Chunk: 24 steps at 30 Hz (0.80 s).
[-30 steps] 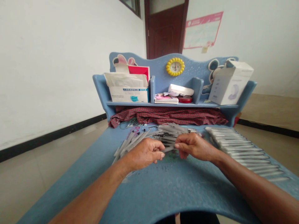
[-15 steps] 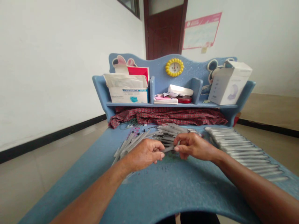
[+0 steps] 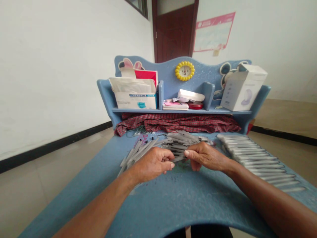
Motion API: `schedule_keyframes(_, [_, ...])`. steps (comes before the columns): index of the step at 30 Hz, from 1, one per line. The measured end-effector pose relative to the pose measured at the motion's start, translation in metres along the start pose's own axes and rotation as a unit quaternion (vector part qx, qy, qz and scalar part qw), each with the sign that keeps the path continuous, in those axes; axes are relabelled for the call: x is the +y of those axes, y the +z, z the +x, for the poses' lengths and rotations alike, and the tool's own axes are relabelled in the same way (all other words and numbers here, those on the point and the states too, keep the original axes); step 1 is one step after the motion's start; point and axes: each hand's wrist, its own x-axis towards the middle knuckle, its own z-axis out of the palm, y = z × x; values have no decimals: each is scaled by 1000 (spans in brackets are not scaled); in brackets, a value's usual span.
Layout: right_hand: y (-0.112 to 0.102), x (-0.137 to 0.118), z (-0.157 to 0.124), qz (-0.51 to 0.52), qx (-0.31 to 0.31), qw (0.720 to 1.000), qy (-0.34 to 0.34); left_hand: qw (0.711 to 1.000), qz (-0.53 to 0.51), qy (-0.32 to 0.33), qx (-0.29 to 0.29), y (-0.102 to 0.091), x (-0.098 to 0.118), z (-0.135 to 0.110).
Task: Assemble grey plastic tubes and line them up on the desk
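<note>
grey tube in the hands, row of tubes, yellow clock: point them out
grey tube (image 3: pixel 178 159), head view, bare middle stretch
row of tubes (image 3: pixel 259 163), head view, a tube mid-row
yellow clock (image 3: pixel 185 71), head view, white dial

- The left grip (image 3: pixel 155 163) and the right grip (image 3: pixel 205 156) meet over the blue tabletop (image 3: pixel 173 201), each pinching one end of a thin gray stick (image 3: pixel 178 159).
- Just behind them lies a loose pile of sticks (image 3: pixel 182 140); a bunch of sticks (image 3: pixel 137 152) fans out to the left.
- At the right, a row of sticks (image 3: pixel 257 158) lies side by side along the tabletop's edge.
- A checked cloth (image 3: pixel 178 123) lies bunched under the shelf (image 3: pixel 183 111).
- The shelf carries a mask box (image 3: pixel 136 99) at the left and a tilted white box (image 3: pixel 244 87) at the right.
- A yellow clock (image 3: pixel 184 71) sits on the back panel, with a dark door (image 3: pixel 174 29) behind.
</note>
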Motion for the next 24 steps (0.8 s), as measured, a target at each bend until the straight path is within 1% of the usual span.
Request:
schedule_keyframes(3, [1, 2, 1, 18, 0, 1000, -18, 1000, 16, 2, -5, 0, -1, 0])
schedule_keyframes(5, [3, 3, 2, 15, 2, 1000, -13, 999, 38, 12, -6, 1, -2, 1])
schedule_keyframes(8, [6, 4, 3, 1, 5, 1000, 5, 993, 107, 47, 10, 1, -3, 1])
schedule_keyframes(14, [9, 3, 4, 43, 8, 996, 76, 956, 252, 138, 55, 5, -9, 4])
schedule_keyframes(17, [10, 4, 5, 69, 3, 993, 96, 942, 289, 161, 60, 5, -10, 4])
schedule_keyframes(18, [10, 4, 5, 77, 3, 992, 98, 943, 287, 160, 60, 4, -10, 4])
schedule_keyframes(20, [9, 6, 6, 89, 11, 991, 95, 957, 248, 137, 61, -1, -8, 2])
schedule_keyframes(22, [7, 7, 6, 95, 20, 991, 89, 979, 172, 96, 57, -8, -6, 1])
schedule_keyframes(24, [4, 10, 6, 100, 26, 991, 86, 994, 74, 55, 58, -15, -6, -1])
